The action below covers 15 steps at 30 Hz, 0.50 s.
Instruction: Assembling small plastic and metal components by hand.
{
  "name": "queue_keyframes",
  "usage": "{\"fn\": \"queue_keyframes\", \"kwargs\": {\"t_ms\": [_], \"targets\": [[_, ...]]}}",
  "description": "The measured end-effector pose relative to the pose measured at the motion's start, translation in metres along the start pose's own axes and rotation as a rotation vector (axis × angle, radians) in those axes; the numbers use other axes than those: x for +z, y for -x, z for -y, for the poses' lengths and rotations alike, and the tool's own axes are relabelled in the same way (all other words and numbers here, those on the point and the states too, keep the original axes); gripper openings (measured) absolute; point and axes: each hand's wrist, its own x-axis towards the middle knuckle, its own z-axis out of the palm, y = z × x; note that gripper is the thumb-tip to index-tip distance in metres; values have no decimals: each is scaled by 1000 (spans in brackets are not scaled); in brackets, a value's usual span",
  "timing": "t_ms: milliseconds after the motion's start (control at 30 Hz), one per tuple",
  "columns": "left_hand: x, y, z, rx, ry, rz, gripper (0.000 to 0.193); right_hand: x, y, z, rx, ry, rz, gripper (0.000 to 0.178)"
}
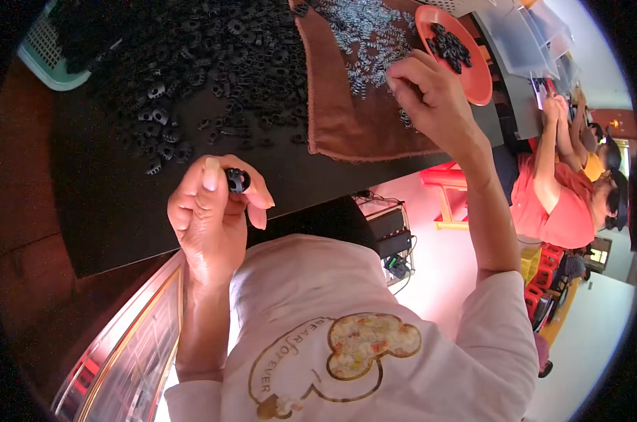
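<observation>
Raised over the near edge of the table, my left hand (pixel 209 207) pinches a small black plastic piece (pixel 238 181) between thumb and fingers. It is rounded with holes through it, like the shell of a cord lock. My right hand (pixel 431 102) is over the right side of a brown cloth (pixel 336 126), fingers curled together at a spread of small silvery springs (pixel 364 42). Whatever its fingertips hold is hidden or too small to make out. Just beyond that hand, an orange-red plate (pixel 482 83) carries several small black plastic parts (pixel 449 48).
A large heap of similar black pieces (pixel 192 63) covers the left and far part of the dark table (pixel 121 232). At the far left stands a pale green basket (pixel 65 81). A red stool (pixel 445 186) and a seated co-worker in a red shirt (pixel 558 200) are to the right.
</observation>
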Motion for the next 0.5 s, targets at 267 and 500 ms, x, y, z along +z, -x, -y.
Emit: {"fn": "queue_keyframes", "kwargs": {"t_ms": [267, 500], "targets": [[3, 1, 3, 13, -5, -13, 39, 9, 5, 4, 49, 170, 12, 11], [4, 2, 4, 24, -23, -26, 40, 16, 5, 0, -1, 305, 10, 17]]}}
